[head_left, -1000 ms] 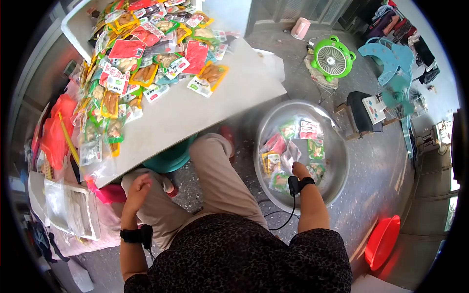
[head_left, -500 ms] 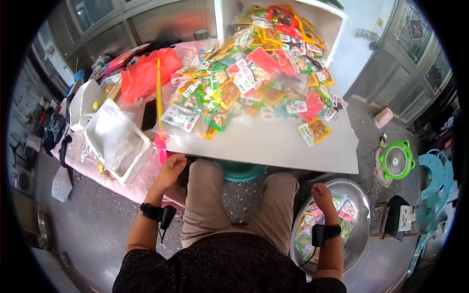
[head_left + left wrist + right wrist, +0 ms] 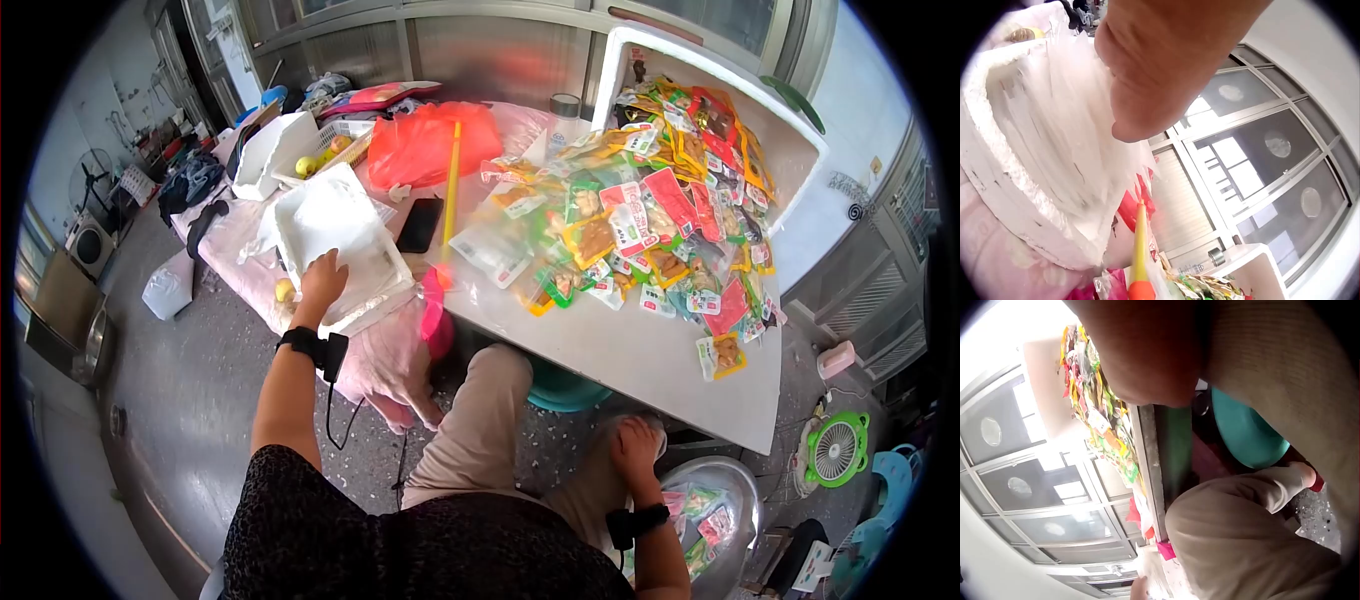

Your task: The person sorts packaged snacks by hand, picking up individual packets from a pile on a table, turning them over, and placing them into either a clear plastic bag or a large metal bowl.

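Observation:
My left hand point(image 3: 325, 282) is over the near part of a white foam box point(image 3: 372, 308), beside the clear plastic bags point(image 3: 1066, 125) stacked in it. In the left wrist view its fingers point(image 3: 1141, 106) overlap the edge of the stack, and no bag shows gripped. My right hand point(image 3: 634, 450) lies by the right knee, fingers loosely curled and holding nothing. Below that hand, a metal basin point(image 3: 745, 510) holds several colourful food packets point(image 3: 715, 525).
A large heap of sealed food packets point(image 3: 650, 220) spills from a foam box point(image 3: 805, 160) onto the table point(image 3: 620, 350). A black phone point(image 3: 419, 226), a yellow stick point(image 3: 452, 190) and a red plastic bag point(image 3: 430, 140) lie left of it. A teal tub point(image 3: 565, 388) stands underneath.
The view has swung left from the basin to the foam box. My right hand has come up out of the basin to the knee. My left hand has reached forward over the bags.

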The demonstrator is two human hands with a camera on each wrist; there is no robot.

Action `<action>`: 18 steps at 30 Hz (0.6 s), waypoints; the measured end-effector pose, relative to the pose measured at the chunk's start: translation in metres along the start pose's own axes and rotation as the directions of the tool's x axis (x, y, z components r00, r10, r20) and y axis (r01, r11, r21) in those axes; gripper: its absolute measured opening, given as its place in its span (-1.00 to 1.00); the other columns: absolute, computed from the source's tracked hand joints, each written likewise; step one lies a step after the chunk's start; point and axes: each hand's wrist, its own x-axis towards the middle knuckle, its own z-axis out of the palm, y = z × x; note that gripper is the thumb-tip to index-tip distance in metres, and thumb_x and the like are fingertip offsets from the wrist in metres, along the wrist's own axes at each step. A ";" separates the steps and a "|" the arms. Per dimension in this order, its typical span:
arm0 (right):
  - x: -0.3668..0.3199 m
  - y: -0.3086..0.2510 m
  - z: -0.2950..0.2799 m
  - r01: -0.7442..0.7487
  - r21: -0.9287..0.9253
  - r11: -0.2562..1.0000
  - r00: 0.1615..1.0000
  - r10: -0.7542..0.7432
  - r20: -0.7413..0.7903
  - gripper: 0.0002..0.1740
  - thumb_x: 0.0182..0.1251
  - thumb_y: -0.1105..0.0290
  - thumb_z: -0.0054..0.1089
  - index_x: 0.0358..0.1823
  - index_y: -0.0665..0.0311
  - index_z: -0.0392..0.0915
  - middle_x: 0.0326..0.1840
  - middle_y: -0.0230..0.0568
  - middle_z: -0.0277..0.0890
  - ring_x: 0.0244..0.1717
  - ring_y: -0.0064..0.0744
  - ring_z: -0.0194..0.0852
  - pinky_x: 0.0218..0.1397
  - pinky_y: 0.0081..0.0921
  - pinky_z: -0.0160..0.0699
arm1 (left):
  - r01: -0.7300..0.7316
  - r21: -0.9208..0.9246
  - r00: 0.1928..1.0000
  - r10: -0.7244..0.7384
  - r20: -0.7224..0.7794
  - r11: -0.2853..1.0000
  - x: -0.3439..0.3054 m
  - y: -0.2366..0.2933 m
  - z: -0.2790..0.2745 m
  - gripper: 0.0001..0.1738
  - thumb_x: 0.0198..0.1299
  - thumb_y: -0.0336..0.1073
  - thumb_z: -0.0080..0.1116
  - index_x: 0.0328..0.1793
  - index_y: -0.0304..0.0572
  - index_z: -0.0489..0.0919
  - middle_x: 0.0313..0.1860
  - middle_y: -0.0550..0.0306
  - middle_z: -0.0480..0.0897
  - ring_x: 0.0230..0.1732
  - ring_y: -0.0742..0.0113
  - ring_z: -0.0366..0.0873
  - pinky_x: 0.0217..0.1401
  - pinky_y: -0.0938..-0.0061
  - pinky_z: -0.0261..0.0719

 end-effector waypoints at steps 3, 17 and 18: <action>0.002 0.001 0.002 0.005 -0.023 1.000 1.000 -0.005 -0.021 -0.81 -0.15 0.36 0.05 -0.44 0.23 0.43 -0.26 -0.23 0.43 -0.05 -0.22 0.31 -0.07 -0.28 0.15 | -0.051 -0.018 0.998 0.051 0.028 0.999 0.005 -0.005 0.000 -0.65 -0.07 -0.19 -0.07 -0.14 -0.19 0.43 -0.31 -0.09 0.51 -0.19 0.01 0.44 -0.16 0.20 0.39; 0.002 -0.006 -0.006 0.021 -0.012 1.000 0.998 -0.022 -0.057 -0.84 -0.14 0.39 0.02 -0.45 0.23 0.42 -0.30 -0.21 0.43 -0.08 -0.22 0.32 -0.09 -0.28 0.15 | 0.067 -0.231 0.975 -0.015 0.223 0.971 0.009 0.013 -0.031 -0.69 0.01 -0.13 -0.05 -0.43 -0.29 0.43 -0.43 -0.16 0.51 -0.33 -0.08 0.45 -0.31 0.23 0.35; 0.000 -0.005 -0.007 0.013 0.002 1.000 0.999 -0.013 -0.048 -0.83 -0.15 0.39 0.03 -0.43 0.23 0.43 -0.30 -0.22 0.43 -0.08 -0.22 0.32 -0.09 -0.28 0.16 | 0.046 -0.295 0.985 0.006 0.174 0.954 0.008 0.017 -0.029 -0.70 0.02 -0.15 -0.06 -0.45 -0.30 0.42 -0.48 -0.13 0.50 -0.38 -0.03 0.44 -0.34 0.26 0.34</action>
